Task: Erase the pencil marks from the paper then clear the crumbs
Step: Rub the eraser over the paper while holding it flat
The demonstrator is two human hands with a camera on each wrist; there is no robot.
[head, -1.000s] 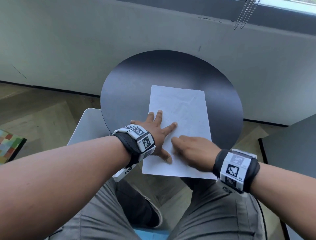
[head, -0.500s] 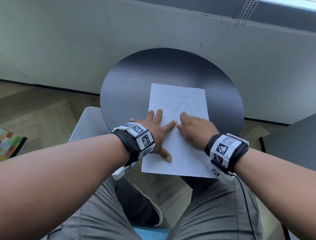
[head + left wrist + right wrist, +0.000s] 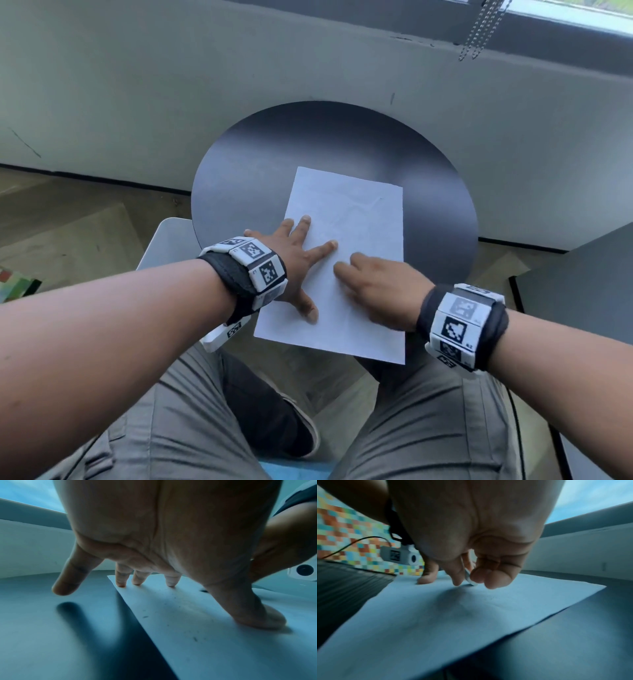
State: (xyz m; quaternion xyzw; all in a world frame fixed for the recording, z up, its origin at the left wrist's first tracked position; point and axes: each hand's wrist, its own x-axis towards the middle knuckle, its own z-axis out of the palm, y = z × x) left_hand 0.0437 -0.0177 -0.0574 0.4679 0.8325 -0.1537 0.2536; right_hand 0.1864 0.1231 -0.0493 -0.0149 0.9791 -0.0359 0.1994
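1. Paper (image 3: 346,270) lies on the round dark tabletop (image 3: 246,178), its near edge overhanging.
2. Left hand (image 3: 294,263), fingers spread, presses its left side.
3. Right hand (image 3: 373,291) pinches a white eraser (image 3: 469,579) against the sheet.

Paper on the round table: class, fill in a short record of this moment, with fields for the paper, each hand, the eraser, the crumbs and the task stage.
paper: white sheet flat on dark round table, near edge overhanging
left hand: fingers spread, pressing the sheet's left side
right hand: blurred, grip pinching a small white eraser against the sheet
crumbs: dark specks on the sheet by the left hand
stage: erasing under way; crumbs not yet cleared
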